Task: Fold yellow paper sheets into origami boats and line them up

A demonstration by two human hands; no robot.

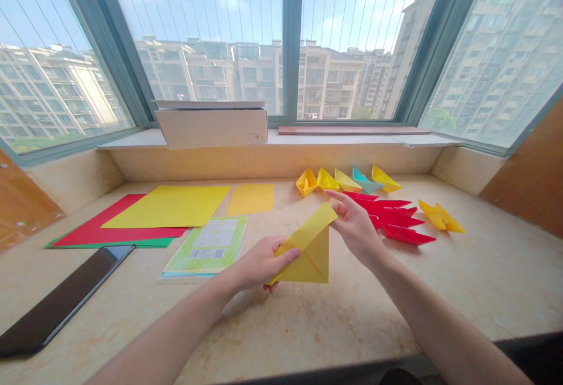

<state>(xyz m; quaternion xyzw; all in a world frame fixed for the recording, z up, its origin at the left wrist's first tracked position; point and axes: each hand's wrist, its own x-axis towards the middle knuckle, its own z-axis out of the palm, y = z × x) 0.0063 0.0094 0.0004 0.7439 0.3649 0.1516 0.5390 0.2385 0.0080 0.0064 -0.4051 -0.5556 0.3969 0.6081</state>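
Note:
A folded piece of yellow paper (315, 256) is held up above the counter, with a strip turned along its upper edge and diagonal creases below. My left hand (260, 260) grips its left side, thumb on the front and fingers behind. At the upper right corner, my right hand (355, 223) pinches the paper, its index finger stretched out past the edge. Just beyond that hand lie several red paper boats (407, 233), partly hidden by it. Behind them stands a row of yellow paper boats (328, 179) with a blue paper boat (365, 181) among them.
Yellow sheets (167, 206) overlap red (118, 220) and green ones at left. Nearby are a small orange-yellow sheet (251, 198) and a plastic-wrapped paper pack (211, 247). A dark phone (65, 300) lies front left. A white box (213, 127) stands on the sill; another yellow folded piece (441, 216) sits right.

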